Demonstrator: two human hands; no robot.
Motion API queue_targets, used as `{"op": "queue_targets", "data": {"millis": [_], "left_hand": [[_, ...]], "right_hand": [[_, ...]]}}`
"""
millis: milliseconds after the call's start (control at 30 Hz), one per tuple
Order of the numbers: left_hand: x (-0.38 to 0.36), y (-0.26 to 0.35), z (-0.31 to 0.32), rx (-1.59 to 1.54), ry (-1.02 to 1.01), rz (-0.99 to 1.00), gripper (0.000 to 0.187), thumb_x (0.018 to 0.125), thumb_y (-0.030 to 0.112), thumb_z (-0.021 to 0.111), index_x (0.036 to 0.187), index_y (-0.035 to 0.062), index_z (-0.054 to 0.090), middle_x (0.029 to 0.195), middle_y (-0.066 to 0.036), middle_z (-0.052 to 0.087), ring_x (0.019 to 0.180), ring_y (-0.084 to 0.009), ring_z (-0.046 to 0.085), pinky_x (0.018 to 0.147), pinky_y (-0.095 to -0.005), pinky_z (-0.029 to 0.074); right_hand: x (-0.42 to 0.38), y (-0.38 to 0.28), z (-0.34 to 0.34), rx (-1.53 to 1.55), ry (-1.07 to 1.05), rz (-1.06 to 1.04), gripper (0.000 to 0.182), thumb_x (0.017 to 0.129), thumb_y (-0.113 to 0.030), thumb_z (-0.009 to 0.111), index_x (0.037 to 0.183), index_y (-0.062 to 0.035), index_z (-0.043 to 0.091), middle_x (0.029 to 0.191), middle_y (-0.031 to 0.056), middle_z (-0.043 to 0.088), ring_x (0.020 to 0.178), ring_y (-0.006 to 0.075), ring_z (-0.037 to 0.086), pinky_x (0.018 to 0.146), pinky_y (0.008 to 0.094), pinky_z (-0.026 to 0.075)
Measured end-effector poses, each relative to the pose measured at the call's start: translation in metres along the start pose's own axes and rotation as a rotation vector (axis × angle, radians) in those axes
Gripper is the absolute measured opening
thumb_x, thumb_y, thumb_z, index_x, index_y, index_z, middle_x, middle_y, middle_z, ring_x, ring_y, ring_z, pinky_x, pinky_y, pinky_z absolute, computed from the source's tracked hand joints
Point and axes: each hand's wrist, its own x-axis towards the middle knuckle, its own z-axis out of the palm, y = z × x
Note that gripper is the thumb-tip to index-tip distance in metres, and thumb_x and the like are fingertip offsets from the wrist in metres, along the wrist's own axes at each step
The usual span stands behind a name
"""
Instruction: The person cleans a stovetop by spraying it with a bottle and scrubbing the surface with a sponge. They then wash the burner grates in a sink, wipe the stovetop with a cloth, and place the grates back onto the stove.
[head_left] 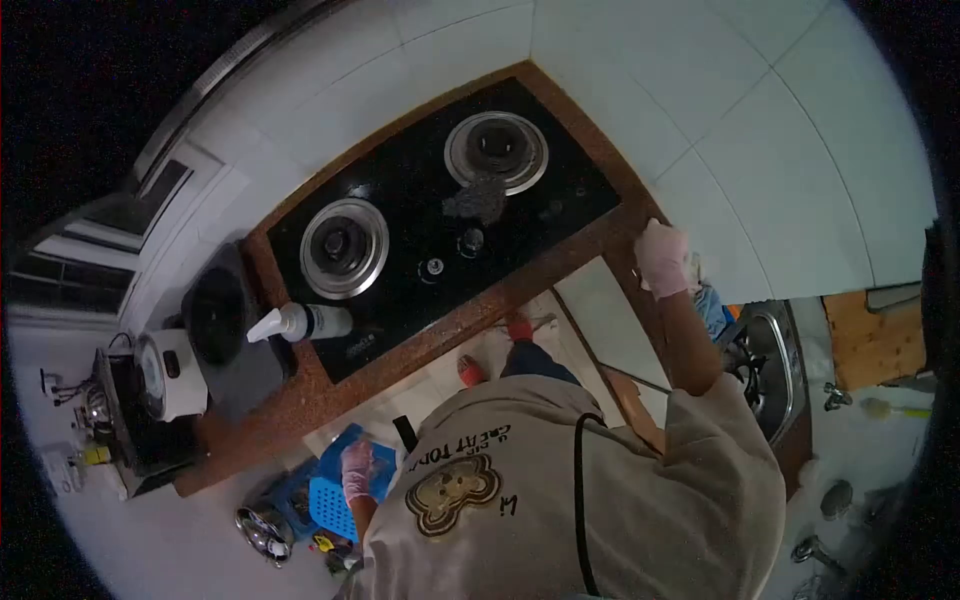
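My right hand (663, 255), in a pink glove, is at the right edge of the brown stone counter (612, 228). Its fingers are curled closed, and anything inside them is hidden. Beside that wrist lies a blue cloth (711, 312). Low at the left, my gloved left hand (357, 466) hangs over a blue plastic basket (333, 508) with loosely extended fingers. A dark, crumpled rag or scrubber (477, 203) lies on the black gas stove (415, 215), near the far burner (497, 150). The white spray bottle (312, 322) is at the stove's left edge.
To the left are a dark pan-like vessel (215, 315) and a white rice cooker (172, 373). A metal sink (780, 380) and a wooden board (875, 340) stand at the right. Tiled walls (640, 90) border the counter. Metal bowls (264, 533) sit below left.
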Motion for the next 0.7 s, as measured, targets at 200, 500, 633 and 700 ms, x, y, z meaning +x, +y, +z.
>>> {"op": "queue_targets", "data": {"millis": [200,500,633,700], "left_hand": [[-0.050,0.020,-0.091,-0.821,0.388,-0.460,0.054,0.100,0.039,0.056,0.136,-0.0005,0.061,0.138,-0.019,0.062,0.131,-0.0322,0.057,0.112,-0.0384,0.043],[-0.059,0.082,-0.071,-1.053,0.365,-0.463,0.043,0.103,0.034,0.059,0.134,0.0052,0.064,0.132,-0.015,0.067,0.124,-0.0265,0.062,0.106,-0.0358,0.045],[-0.065,0.103,-0.057,-0.807,0.296,-0.479,0.042,0.100,0.037,0.058,0.129,0.0080,0.067,0.119,-0.018,0.072,0.114,-0.0287,0.067,0.098,-0.0385,0.050],[-0.062,0.130,-0.094,-0.880,0.151,-0.566,0.043,0.099,0.040,0.058,0.128,0.0088,0.068,0.113,-0.019,0.073,0.112,-0.0302,0.069,0.096,-0.0393,0.051]], "right_hand": [[0.042,-0.158,-0.066,0.882,0.472,-0.713,0.028,0.088,-0.011,0.070,0.115,-0.0087,0.074,0.121,0.0131,0.070,0.113,0.0317,0.065,0.095,0.0405,0.055],[0.071,-0.199,-0.028,0.613,0.586,-0.585,0.039,0.085,-0.007,0.066,0.123,-0.0100,0.065,0.128,0.0097,0.063,0.112,0.0340,0.062,0.094,0.0456,0.053],[0.078,-0.207,-0.031,0.420,0.529,-0.383,0.035,0.088,-0.010,0.062,0.123,-0.0039,0.063,0.124,0.0135,0.063,0.116,0.0337,0.059,0.096,0.0444,0.050],[0.074,-0.248,-0.034,0.633,0.498,-0.515,0.024,0.087,-0.008,0.061,0.110,-0.0029,0.063,0.113,0.0138,0.063,0.114,0.0322,0.059,0.093,0.0426,0.050]]}}
